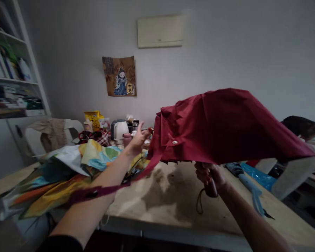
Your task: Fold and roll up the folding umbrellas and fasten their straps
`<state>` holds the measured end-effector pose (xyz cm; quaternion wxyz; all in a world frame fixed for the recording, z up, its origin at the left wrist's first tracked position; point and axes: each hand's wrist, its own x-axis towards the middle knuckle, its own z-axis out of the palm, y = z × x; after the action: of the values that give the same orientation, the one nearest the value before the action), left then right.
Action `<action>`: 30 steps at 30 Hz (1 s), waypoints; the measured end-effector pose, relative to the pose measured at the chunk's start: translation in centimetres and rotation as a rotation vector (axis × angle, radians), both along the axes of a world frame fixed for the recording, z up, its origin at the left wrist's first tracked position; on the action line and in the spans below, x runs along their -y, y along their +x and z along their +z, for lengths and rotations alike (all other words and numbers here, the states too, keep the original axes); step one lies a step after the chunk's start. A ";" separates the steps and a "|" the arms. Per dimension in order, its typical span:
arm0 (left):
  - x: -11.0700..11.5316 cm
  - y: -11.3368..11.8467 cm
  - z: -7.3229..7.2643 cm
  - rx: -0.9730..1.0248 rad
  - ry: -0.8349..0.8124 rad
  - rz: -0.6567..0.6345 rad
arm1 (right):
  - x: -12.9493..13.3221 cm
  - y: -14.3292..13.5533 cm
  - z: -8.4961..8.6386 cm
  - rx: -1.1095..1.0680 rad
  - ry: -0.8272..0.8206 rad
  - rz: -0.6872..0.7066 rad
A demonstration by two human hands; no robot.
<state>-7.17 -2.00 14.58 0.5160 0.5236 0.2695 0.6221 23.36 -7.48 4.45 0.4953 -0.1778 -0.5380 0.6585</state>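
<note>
A dark red umbrella (210,126) lies sideways in the air above the table, its canopy loose and partly folded. My right hand (211,176) is wrapped round its brown handle (211,190), below the cloth, and a thin wrist loop dangles there. Beside the umbrella's left end, my left hand (139,138) has its fingers apart; whether a fingertip touches the cloth I cannot tell. The umbrella's closing strap (99,191) trails across my left forearm. A silvery snap (175,142) shows on the canopy.
A colourful open umbrella cloth (65,168) spreads over the table's left side. At the back stand a white kettle (120,131) and a pink cup (127,139). A light blue folded umbrella (248,183) lies on the right, near another person (301,129). Damp patches mark the tabletop (136,201).
</note>
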 end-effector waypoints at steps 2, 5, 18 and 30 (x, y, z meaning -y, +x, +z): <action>-0.4 2.9 -0.9 0.039 0.085 -0.166 | -0.2 -0.4 -0.4 -0.002 -0.038 0.084; 0.5 5.9 -0.9 0.066 0.134 -0.236 | -0.2 -0.7 -0.4 0.159 0.034 -0.099; 4.7 -5.4 0.9 0.109 0.141 -0.059 | -0.8 0.9 1.5 0.057 0.012 -0.458; -1.5 -0.5 -4.7 0.054 -0.096 -0.090 | 0.2 -0.9 -1.4 -0.044 -0.174 -0.137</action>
<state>-7.64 -0.52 9.85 0.5751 0.4929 0.2613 0.5984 22.43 -7.68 3.00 0.5338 -0.2419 -0.4543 0.6709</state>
